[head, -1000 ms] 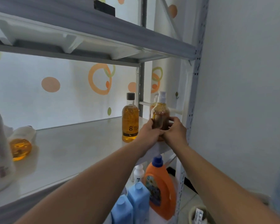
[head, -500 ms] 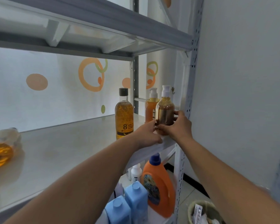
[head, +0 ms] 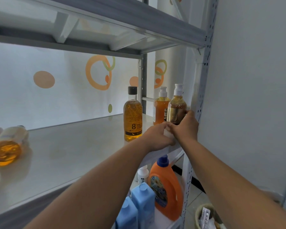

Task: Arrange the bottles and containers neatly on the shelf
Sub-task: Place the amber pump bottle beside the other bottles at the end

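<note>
On the white shelf (head: 69,151), at its right end, stands a brown pump bottle (head: 177,108) with a white top. My right hand (head: 185,128) wraps its lower right side, and my left hand (head: 157,136) presses against its base from the left. Just behind it is an orange pump bottle (head: 160,108). To the left stands a tall amber bottle (head: 133,116) with a black cap and an "8" label. Far left, an amber bottle (head: 7,146) lies on its side.
The grey upright post (head: 203,90) and the wall lie just right of my hands. An upper shelf (head: 116,19) hangs overhead. Below stand an orange detergent jug (head: 167,187), two blue bottles (head: 142,200) and a small white bottle (head: 143,174). A bin (head: 205,215) sits on the floor.
Both hands have slid the brown pump bottle further right and back, close to the post, beside the orange pump bottle. My view has turned right, so the lying bottle sits nearer the left edge.
</note>
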